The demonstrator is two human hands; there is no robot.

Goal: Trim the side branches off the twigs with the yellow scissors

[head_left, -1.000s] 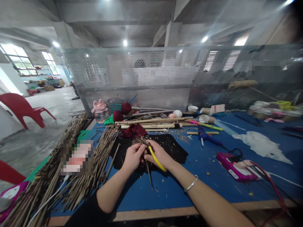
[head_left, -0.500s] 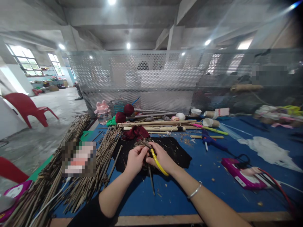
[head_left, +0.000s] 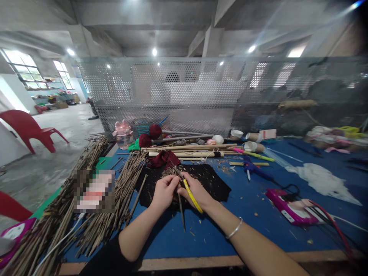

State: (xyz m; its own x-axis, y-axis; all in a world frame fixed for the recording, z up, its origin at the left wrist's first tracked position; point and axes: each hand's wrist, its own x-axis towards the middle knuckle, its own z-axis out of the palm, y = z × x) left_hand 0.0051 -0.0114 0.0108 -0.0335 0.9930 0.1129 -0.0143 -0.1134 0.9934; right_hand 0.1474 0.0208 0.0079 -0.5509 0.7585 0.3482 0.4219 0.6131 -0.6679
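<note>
Near the worktop's far edge are two dark red balls and one pink bottle; toward its right edge, one blue glue gun and one white plastic bag; between far and front edges, one black cloth and one pair of scissors. The left-edge twigs are too many to count.

Black sleeve on the left, plain and dark, ends round about the elbow; left forearm and left hand bare from there down. On the right I see one silver-coloured bracelet, narrow, shiny, rounded band, sits around the right forearm a little above the wrist. Right hand bare too. Bracelet's finer detail and the fingernails too small for me to make out from here.
</note>
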